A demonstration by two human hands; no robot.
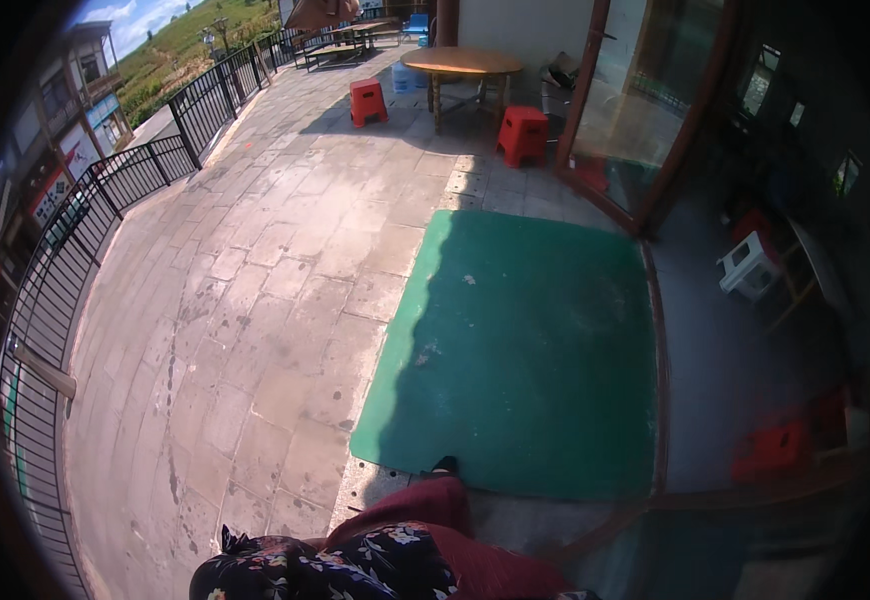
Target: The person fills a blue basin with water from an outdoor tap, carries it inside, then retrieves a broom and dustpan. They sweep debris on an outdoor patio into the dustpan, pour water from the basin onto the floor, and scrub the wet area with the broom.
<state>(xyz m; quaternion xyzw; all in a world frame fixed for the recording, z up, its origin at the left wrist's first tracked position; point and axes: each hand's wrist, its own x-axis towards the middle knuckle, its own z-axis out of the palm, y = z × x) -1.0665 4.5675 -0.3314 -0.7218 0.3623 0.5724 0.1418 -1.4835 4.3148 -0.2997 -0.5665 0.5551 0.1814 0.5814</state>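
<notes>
Neither my left hand nor my right hand is in view. Below me I see my dark floral clothing point(375, 559), maroon trousers point(420, 506) and one dark shoe point(446, 465) at the near edge of a green mat point(532, 352). The mat lies flat on the paving, its left strip sunlit and the rest in shade. Along its right side runs the threshold of a doorway, and a glass door point(645, 97) with a reddish-brown frame stands open at the mat's far right corner.
Stone paving point(255, 300) stretches left to a black metal railing point(52, 277). Ahead stand a round wooden table point(461, 61) and two red plastic stools, one left point(368, 103), one right point(522, 136). Inside the dim doorway are a white stool point(751, 266) and red stools point(772, 450).
</notes>
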